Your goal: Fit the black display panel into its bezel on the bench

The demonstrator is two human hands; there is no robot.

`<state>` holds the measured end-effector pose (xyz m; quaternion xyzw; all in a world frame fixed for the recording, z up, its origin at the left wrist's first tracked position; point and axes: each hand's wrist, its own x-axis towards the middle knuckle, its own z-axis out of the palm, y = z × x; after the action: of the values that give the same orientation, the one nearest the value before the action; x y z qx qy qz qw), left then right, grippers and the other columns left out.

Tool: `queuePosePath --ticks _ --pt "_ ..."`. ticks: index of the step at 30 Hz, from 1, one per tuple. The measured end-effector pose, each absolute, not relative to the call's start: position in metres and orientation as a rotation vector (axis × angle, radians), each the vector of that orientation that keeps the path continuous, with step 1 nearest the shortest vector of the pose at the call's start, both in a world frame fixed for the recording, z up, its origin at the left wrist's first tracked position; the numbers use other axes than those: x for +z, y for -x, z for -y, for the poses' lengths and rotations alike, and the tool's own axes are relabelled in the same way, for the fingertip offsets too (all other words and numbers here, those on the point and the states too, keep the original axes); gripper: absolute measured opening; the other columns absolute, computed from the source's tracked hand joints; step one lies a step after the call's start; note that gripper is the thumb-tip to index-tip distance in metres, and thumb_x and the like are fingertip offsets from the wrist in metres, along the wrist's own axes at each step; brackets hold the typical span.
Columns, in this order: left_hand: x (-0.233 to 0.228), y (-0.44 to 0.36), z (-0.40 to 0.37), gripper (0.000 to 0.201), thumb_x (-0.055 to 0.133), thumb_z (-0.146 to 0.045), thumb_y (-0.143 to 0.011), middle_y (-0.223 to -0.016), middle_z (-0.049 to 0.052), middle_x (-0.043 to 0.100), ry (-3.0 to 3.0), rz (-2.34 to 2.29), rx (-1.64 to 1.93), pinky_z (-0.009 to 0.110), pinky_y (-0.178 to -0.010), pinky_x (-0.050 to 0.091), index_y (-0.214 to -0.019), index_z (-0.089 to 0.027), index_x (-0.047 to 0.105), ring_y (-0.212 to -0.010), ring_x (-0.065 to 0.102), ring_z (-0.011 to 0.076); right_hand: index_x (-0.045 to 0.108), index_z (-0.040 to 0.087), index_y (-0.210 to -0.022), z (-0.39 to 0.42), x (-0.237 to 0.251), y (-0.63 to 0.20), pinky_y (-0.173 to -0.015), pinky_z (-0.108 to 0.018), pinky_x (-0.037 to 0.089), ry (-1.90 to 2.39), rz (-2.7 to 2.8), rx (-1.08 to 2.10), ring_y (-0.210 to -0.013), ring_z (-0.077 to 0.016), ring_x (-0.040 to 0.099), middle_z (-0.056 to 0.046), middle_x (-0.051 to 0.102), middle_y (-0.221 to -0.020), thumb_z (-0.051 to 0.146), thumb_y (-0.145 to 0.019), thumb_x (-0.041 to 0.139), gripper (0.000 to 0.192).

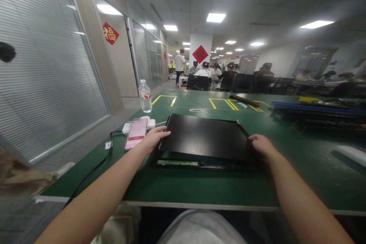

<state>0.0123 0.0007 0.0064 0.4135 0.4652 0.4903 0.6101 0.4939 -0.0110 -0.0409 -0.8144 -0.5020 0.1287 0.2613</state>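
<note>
A dark, flat display panel lies between my two hands, its near edge raised a little over a black frame. My left hand grips the panel's left edge, thumb on top. On the opposite side, my right hand is closed at the panel's right edge. A green circuit board strip shows along the frame's near left side. The panel covers most of the frame, and the undersides of my fingers are hidden.
Left of the panel are a phone, a white power strip with a black cable, and a water bottle. Stacked dark parts and a white object lie rightward on the green table. A dark strip lies farther back.
</note>
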Motion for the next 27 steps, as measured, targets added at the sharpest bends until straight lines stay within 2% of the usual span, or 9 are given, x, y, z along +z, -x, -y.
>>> queuePosePath --ticks 6,12,21,25,27 --pt "0.011 -0.01 0.006 0.049 0.084 -0.027 -0.071 -0.108 0.009 0.078 -1.068 -0.97 1.057 0.031 -0.079 0.061 -0.118 -0.021 0.07 -0.095 0.075 0.025 0.077 0.018 -0.104 0.013 -0.038 -0.49 -0.085 -0.032 0.052 2.222 1.344 0.355 -0.098 -0.0249 0.069 -0.012 0.074 -0.11 0.008 -0.07 0.055 0.041" --pt "0.01 -0.01 0.007 0.065 0.088 -0.025 -0.065 -0.111 0.009 0.077 -1.103 -0.895 1.059 0.033 -0.082 0.06 -0.126 -0.025 0.067 -0.098 0.074 0.0276 0.077 0.018 -0.102 0.016 -0.033 -0.486 -0.084 -0.03 0.053 2.227 1.349 0.347 -0.097 -0.0243 0.07 -0.011 0.075 -0.107 0.008 -0.07 0.055 0.04" --pt "0.009 -0.009 0.004 0.068 0.088 -0.023 -0.065 -0.124 0.01 0.072 -1.187 -0.822 1.084 0.031 -0.086 0.057 -0.129 -0.022 0.065 -0.105 0.071 0.0265 0.076 0.02 -0.091 0.016 -0.031 -0.484 -0.078 -0.027 0.052 2.224 1.364 0.303 -0.092 -0.0228 0.07 -0.008 0.076 -0.097 0.01 -0.07 0.059 0.029" --pt "0.015 -0.014 0.009 0.065 0.088 -0.022 -0.063 -0.122 0.01 0.073 -1.19 -0.784 1.112 0.032 -0.089 0.056 -0.124 -0.02 0.068 -0.108 0.069 0.0282 0.075 0.018 -0.096 0.016 -0.03 -0.482 -0.078 -0.029 0.052 2.238 1.355 0.313 -0.091 -0.0235 0.069 -0.01 0.075 -0.099 0.019 -0.078 0.059 0.024" --pt "0.017 -0.015 0.01 0.063 0.087 -0.022 -0.064 -0.123 0.009 0.073 -1.204 -0.761 1.12 0.033 -0.092 0.055 -0.124 -0.021 0.069 -0.112 0.068 0.0288 0.073 0.016 -0.108 0.016 -0.029 -0.481 -0.079 -0.03 0.052 2.229 1.338 0.318 -0.092 -0.0239 0.069 -0.011 0.074 -0.103 0.024 -0.082 0.058 0.031"
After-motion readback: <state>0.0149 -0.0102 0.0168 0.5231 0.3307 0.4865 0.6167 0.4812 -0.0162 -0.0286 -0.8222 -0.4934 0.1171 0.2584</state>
